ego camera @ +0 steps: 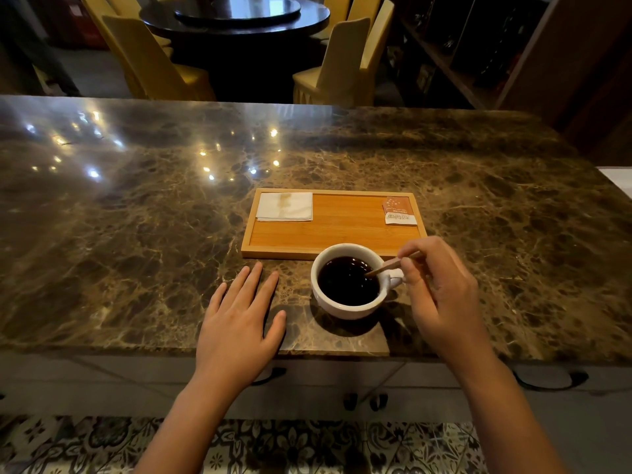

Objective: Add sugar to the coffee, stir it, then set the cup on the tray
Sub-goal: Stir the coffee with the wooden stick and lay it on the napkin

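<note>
**Stick in the coffee, cup beside the tray**

Glossy veined marble counter (136, 217). Flat rectangular bamboo tray (335, 230) carries a folded napkin (284, 206) and sugar sachet (399, 211). Round white ceramic cup (342, 307) of dark coffee stands on the marble, just before the tray. Left hand (236, 323) lies flat, fingers spread; right hand (441, 289) pinches a thin wooden stir stick (384, 267) dipped in.

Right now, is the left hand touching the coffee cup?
Apart. The head view shows the left hand flat on the marble counter, with a bare strip of counter between its thumb and the cup.
</note>
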Demonstrator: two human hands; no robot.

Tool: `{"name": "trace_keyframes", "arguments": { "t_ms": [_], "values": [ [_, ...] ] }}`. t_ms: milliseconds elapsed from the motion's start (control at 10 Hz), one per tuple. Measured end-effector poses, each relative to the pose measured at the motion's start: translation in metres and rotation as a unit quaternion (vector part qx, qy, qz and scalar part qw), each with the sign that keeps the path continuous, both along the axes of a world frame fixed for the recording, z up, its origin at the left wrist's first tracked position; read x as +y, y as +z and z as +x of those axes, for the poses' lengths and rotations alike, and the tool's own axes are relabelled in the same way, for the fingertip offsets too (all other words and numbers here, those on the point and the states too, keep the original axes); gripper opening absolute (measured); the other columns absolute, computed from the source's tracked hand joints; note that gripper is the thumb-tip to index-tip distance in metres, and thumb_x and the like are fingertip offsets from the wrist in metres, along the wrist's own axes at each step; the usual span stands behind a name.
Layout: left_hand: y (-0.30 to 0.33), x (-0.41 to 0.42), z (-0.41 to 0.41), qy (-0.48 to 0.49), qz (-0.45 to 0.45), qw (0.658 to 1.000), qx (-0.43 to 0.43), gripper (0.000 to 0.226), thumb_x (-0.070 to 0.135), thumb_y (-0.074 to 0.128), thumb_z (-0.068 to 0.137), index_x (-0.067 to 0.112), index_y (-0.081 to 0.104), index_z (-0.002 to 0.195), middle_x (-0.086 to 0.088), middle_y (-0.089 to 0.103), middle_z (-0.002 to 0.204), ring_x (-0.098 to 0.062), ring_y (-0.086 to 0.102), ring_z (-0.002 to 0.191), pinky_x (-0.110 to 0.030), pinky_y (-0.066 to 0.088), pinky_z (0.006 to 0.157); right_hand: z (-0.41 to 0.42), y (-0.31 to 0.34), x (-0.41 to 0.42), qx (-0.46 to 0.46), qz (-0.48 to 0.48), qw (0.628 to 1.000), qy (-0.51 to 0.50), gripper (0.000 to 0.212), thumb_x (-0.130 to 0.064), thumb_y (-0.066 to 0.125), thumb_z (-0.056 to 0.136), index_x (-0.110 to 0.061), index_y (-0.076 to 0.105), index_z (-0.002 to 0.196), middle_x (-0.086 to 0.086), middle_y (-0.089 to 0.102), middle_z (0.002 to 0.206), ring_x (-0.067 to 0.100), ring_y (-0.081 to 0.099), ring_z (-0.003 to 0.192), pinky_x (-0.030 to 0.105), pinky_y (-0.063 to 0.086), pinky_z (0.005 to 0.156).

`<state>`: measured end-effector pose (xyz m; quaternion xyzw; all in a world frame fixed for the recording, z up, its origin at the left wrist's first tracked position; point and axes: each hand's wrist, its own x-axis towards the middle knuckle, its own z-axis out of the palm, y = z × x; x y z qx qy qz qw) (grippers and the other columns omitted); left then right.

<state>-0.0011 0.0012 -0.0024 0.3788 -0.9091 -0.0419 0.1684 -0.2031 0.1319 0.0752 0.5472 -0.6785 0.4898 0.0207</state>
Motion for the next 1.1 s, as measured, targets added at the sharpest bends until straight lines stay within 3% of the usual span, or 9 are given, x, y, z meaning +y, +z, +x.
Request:
{"name": "trace_keyframes", "arguments": {
  "t_ms": [100,300,400,500,700,800,1000,1100],
  "values": [
    [0.000,0.000,0.000,0.001,0.000,1.000,0.000,0.057,0.045,0.031,0.088,0.019,0.040,0.137,-0.009,0.034,0.144,-0.020,0.024,0.133,-0.042,0.019,0.105,0.000,0.004,0.005,-0.043,0.013,0.999,0.000,0.013,-0.023,0.042,0.087,-0.015,0.053,0.085,-0.004,0.057,0.074,0.009,0.055,0.072,0.010,0.040,0.058],
    [0.000,-0.001,0.000,0.000,0.000,1.000,0.001,0.057,0.045,0.030,0.088,0.019,0.039,0.138,-0.009,0.034,0.144,-0.020,0.024,0.133,-0.042,0.018,0.106,0.011,-0.004,-0.001,-0.246,-0.035,0.965,0.088,0.008,-0.019,0.056,0.087,-0.020,0.063,0.086,-0.005,0.067,0.083,0.012,0.070,0.079,0.019,0.055,0.061],
    [0.000,-0.001,0.000,-0.002,0.000,1.000,0.001,0.057,0.045,0.030,0.088,0.019,0.039,0.138,-0.009,0.034,0.144,-0.020,0.024,0.133,-0.042,0.018,0.106,0.014,-0.009,-0.006,-0.245,-0.050,0.965,0.076,0.008,-0.014,0.058,0.088,-0.017,0.065,0.089,-0.001,0.069,0.084,0.012,0.070,0.082,0.020,0.056,0.063],
    [0.001,0.000,0.000,-0.001,0.001,1.000,0.003,0.057,0.045,0.030,0.088,0.019,0.039,0.138,-0.010,0.034,0.144,-0.020,0.024,0.133,-0.043,0.019,0.106,0.010,-0.012,-0.006,-0.155,-0.053,0.986,0.024,0.012,-0.017,0.053,0.089,-0.014,0.063,0.093,0.002,0.066,0.088,0.011,0.066,0.080,0.020,0.055,0.066],
    [0.000,0.000,-0.001,-0.002,0.001,1.000,0.004,0.057,0.045,0.030,0.088,0.019,0.039,0.138,-0.009,0.033,0.144,-0.020,0.023,0.133,-0.043,0.019,0.106,0.002,-0.006,0.003,-0.032,-0.025,0.999,-0.026,0.013,-0.019,0.044,0.088,-0.014,0.056,0.092,-0.007,0.054,0.081,0.005,0.055,0.076,0.010,0.042,0.064],
    [0.000,0.000,0.000,-0.001,0.000,1.000,0.004,0.056,0.045,0.031,0.088,0.019,0.039,0.137,-0.009,0.034,0.144,-0.020,0.024,0.133,-0.043,0.020,0.105,0.002,0.000,0.008,-0.031,-0.013,0.999,-0.022,0.014,-0.020,0.044,0.087,-0.013,0.057,0.089,-0.011,0.053,0.078,0.000,0.054,0.075,0.005,0.040,0.063],
    [0.000,0.000,0.000,0.001,-0.002,1.000,0.004,0.056,0.045,0.030,0.088,0.019,0.039,0.137,-0.009,0.034,0.144,-0.019,0.024,0.133,-0.043,0.020,0.105,0.005,0.004,0.012,-0.156,-0.012,0.986,0.051,0.013,-0.023,0.051,0.085,-0.015,0.062,0.085,-0.005,0.065,0.076,0.007,0.066,0.072,0.011,0.049,0.058],
    [0.000,0.000,0.000,0.002,-0.001,1.000,0.002,0.056,0.045,0.030,0.088,0.020,0.039,0.137,-0.009,0.034,0.144,-0.019,0.024,0.133,-0.042,0.019,0.105,0.012,-0.008,0.002,-0.261,-0.052,0.961,0.081,0.012,-0.019,0.054,0.085,-0.014,0.065,0.088,0.004,0.069,0.085,0.017,0.071,0.079,0.024,0.057,0.058]
  ]
}}
